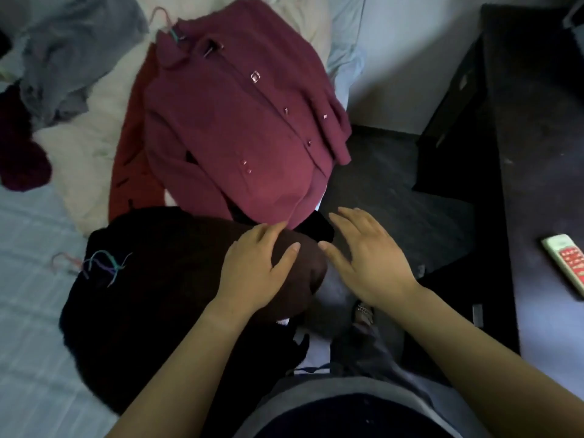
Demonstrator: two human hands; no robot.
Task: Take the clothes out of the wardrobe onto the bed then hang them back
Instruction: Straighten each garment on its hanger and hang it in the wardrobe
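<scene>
Two open hands are working at the bed's near right edge, neither gripping anything.

Your left hand [256, 267] is lying flat, fingers spread, on the dark garment [151, 279]; your right hand [366, 260] is hovering loose-fingered past the bed [28, 279] edge, over the floor. That bundle and the maroon jacket [240, 121] are overhanging this edge, so any careless tug is risking a slide off. Hangers [101, 263] could be snagging; the black cabinet [467, 121] is crowding your right side.

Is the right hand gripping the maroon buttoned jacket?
No. The right hand hovers open with fingers spread over the bed's edge, beside the dark garment and clear of the maroon buttoned jacket.
</scene>
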